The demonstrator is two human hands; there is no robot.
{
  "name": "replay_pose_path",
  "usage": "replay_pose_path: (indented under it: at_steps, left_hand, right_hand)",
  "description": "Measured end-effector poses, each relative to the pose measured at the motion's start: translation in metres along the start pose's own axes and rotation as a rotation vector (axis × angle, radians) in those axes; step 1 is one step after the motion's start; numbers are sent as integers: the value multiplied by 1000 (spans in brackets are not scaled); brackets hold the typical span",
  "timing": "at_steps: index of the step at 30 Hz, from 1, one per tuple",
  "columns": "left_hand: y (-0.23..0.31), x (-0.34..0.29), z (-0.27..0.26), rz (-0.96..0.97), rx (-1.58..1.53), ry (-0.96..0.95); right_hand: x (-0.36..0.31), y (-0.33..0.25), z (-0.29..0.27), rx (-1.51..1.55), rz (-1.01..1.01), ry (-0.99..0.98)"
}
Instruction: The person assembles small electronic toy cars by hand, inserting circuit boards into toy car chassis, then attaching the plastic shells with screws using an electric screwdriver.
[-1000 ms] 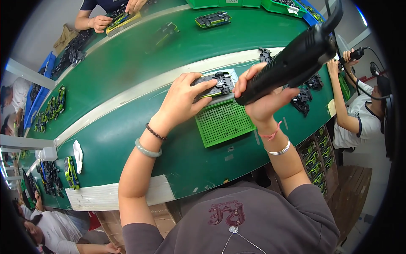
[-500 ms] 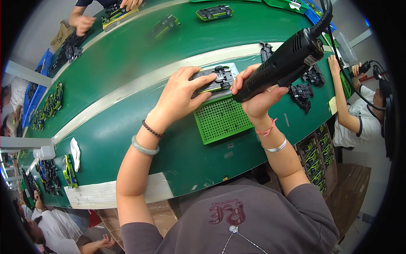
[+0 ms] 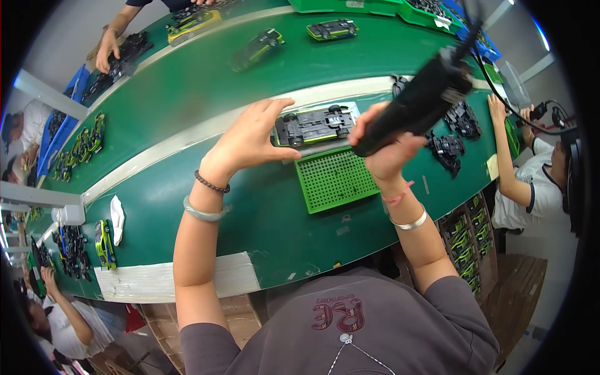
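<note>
A toy car [image 3: 317, 127] lies wheels-up on a light holder, its black chassis facing me and a yellow-green edge showing below. My left hand [image 3: 249, 139] is just left of the car, thumb and fingers spread apart with nothing between them. In my right hand [image 3: 389, 155] is a thick black electric screwdriver [image 3: 415, 100], tilted, with its cable running up from the top. Its tip is not visible. A green perforated tray [image 3: 337, 181] sits right below the car.
Loose black chassis parts [image 3: 447, 147] lie right of the screwdriver. Other cars [image 3: 332, 29] rest on the far green belt, and a white cloth [image 3: 117, 219] is at left. Co-workers' hands [image 3: 109, 53] are at far left and at the right edge [image 3: 497, 109].
My left hand has come off the car and moved left, its fingers spreading. The screwdriver has shifted slightly right. Cars on the far belt have moved right.
</note>
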State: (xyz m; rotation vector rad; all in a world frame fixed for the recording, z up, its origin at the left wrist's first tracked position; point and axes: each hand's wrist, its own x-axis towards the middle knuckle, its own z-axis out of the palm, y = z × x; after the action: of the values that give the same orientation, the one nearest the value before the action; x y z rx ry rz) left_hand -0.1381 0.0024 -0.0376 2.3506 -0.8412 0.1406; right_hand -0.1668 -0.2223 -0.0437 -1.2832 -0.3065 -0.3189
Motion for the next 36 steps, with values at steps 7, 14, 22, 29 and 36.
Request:
replay_pose_path:
  at_steps: [7,14,22,29,36]
  left_hand:
    - [-10,1,-2,-32,-41,-104]
    - [-13,3,-4,53,-122,-55]
    - [-9,2,-10,68,-177,-48]
    - [-7,0,-13,-44,-200,-76]
    - [-6,1,-15,-148,-205,-124]
  right_hand:
    - [38,-31,58,128,-104,-145]
    - [45,8,89,52,-76,-252]
    - [47,20,93,43,-27,-264]
    - [45,23,101,-18,6,-286]
    - [48,23,107,70,-63,-285]
